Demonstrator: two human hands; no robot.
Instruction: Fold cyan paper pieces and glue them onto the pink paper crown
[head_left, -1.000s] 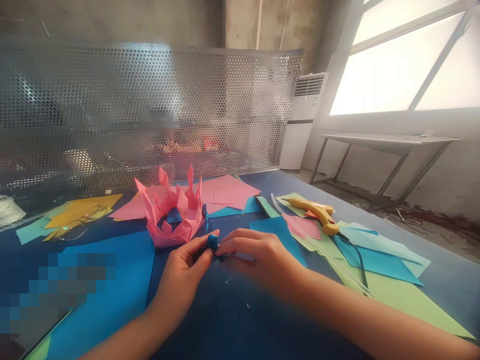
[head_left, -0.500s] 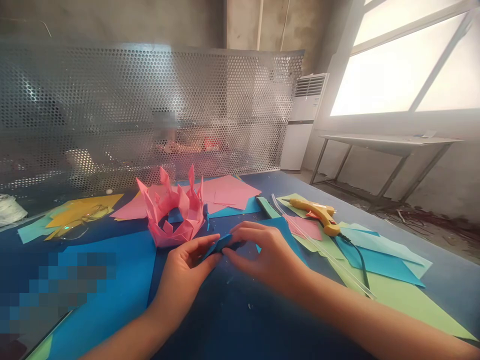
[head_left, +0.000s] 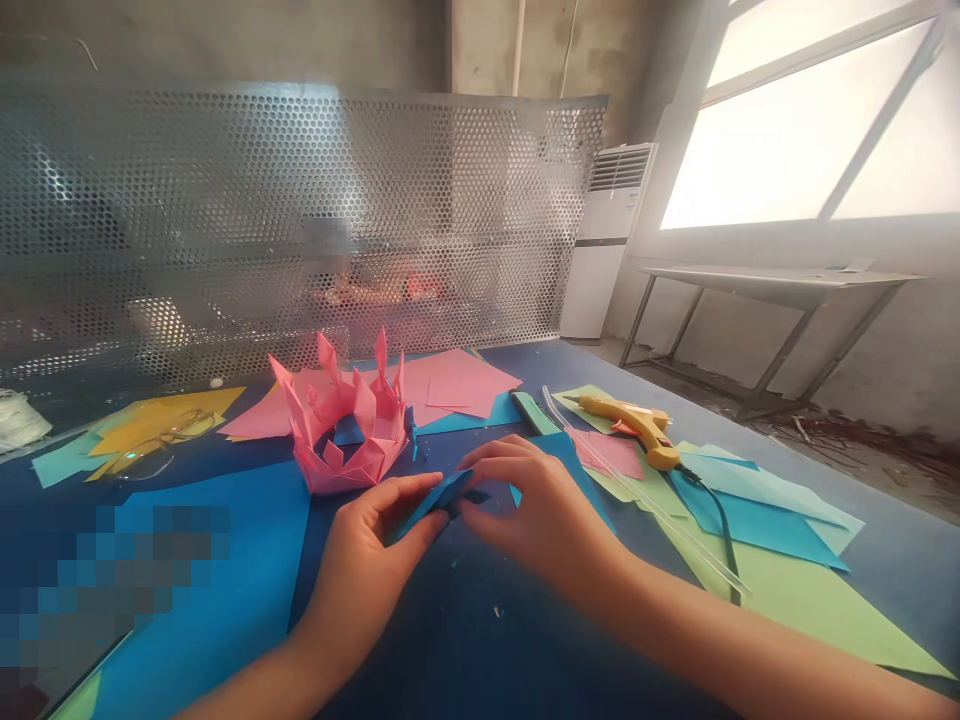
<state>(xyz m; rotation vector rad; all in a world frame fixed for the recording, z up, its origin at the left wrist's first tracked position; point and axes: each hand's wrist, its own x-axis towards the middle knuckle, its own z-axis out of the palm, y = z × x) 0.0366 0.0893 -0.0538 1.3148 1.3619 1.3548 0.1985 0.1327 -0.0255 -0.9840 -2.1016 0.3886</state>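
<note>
- At the near middle of the dark blue worktop [head_left: 480, 640], the left hand [head_left: 367, 560] and the right hand [head_left: 536, 505] meet over a small folded blue paper piece [head_left: 439, 495]
- The left hand pinches the piece's near-left end, thumb on top and fingers underneath
- The right hand closes on its far-right end with fingertips bent down onto the paper; both hands are grasping it, and the piece sits just above the worktop between them
- At 11 o'clock from the hands, close by, stands a pink folded paper crown [head_left: 341, 425] with upright points
- At 12 o'clock, beyond the crown, lie flat pink paper sheets [head_left: 457, 385]
- At 2 o'clock rests a yellow hot glue gun [head_left: 634, 425] on green and blue sheets, its black cord [head_left: 712, 510] trailing toward the near edge
- Clear glue sticks [head_left: 637, 490] lie slantwise just beside the right hand
- At 9 o'clock a large blue paper sheet [head_left: 225, 560] covers the worktop
- At 10 o'clock, well apart, lie yellow paper sheets [head_left: 161, 420]
- A perforated metal screen [head_left: 300, 210] stands along the far edge
</note>
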